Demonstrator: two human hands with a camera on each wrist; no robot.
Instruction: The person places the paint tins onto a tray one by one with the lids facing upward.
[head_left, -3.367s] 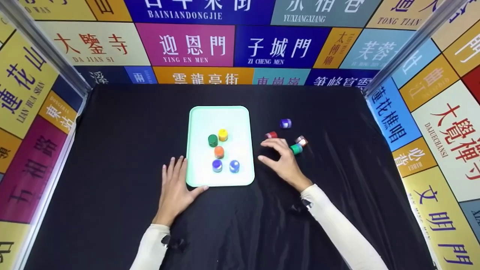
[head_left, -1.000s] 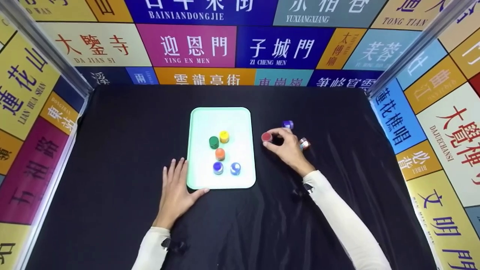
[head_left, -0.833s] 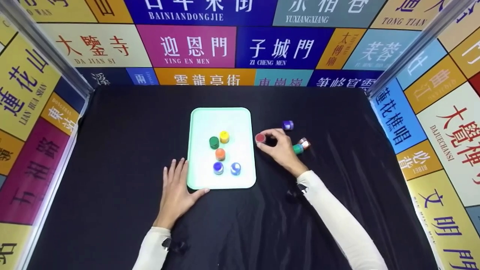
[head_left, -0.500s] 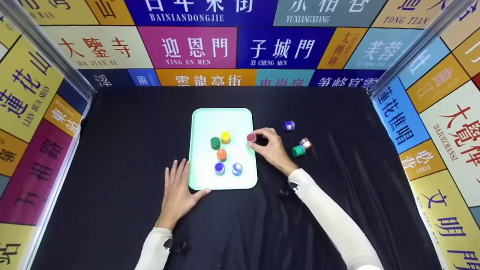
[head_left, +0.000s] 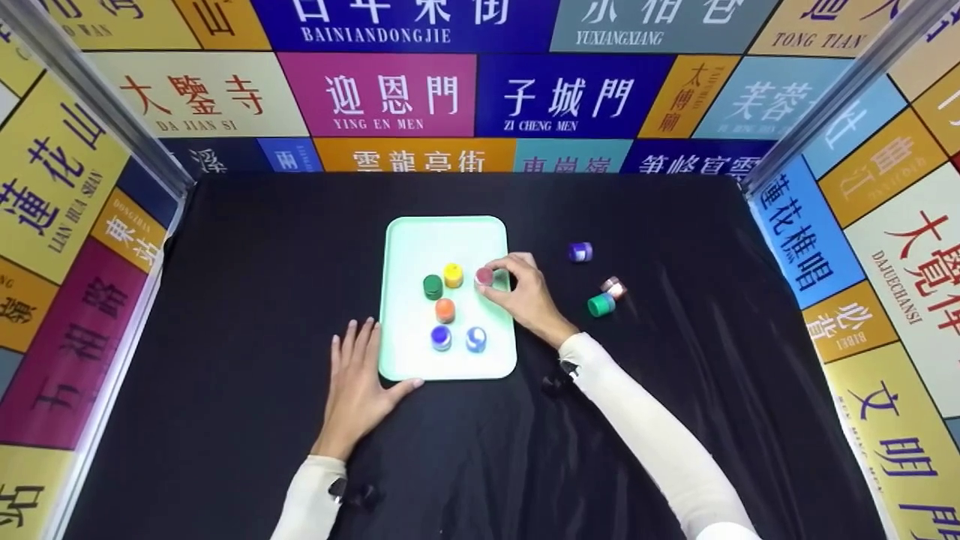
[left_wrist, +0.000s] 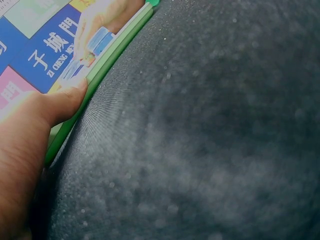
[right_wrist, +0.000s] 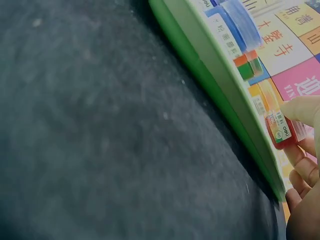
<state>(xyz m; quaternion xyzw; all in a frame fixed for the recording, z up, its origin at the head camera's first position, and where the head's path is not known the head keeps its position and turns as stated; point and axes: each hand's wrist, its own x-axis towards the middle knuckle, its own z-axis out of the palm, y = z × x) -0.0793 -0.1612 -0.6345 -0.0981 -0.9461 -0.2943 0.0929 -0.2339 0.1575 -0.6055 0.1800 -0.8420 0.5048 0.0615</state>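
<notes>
A mint-green tray (head_left: 448,238) lies on the black cloth. On it stand a yellow paint jar (head_left: 453,275), a dark green one (head_left: 433,286), an orange one (head_left: 445,310), a purple one (head_left: 441,337) and a blue one (head_left: 476,340). My right hand (head_left: 527,296) pinches a red paint jar (head_left: 484,277) between thumb and fingertips over the tray's right half. The right wrist view shows the red jar's label (right_wrist: 279,127). My left hand (head_left: 358,394) rests at the tray's near left corner, fingers straight along its side and thumb on the near rim.
Right of the tray, on the cloth, are a purple jar (head_left: 580,252), a green jar (head_left: 601,304) and a brownish-red jar (head_left: 613,287) touching or close beside the green one. Printed sign panels (head_left: 375,94) wall in the back and both sides.
My right hand, first empty beside the loose jars, has picked up the red jar and carried it left over the tray. My left hand has stayed at the tray's corner.
</notes>
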